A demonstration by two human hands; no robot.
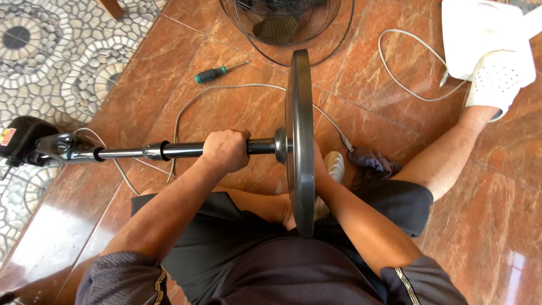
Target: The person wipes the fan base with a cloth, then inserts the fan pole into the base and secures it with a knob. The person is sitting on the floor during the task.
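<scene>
Left hand [226, 149] fingers wrapped tight on fan pole [180, 151]; right hand fingers hidden behind round base [300, 141], grip unclear. Step: working base-pole joint. Next: steady pole, turn base.

The floor [237, 107] is laid with large reddish-brown marble-look tiles, glossy enough to catch pale glare near the lower left and lower right edges. Along the left side it gives way to a strip of grey and white pebble-pattern tiles [62, 51] set in round rosettes. A wire fan guard [282, 25] rests at the floor's far edge, with a green-handled screwdriver [217, 72] just left of it. A grey cable [406, 73] loops across the tiles toward the far right corner. A dark cloth [370, 164] lies crumpled right of centre.
</scene>
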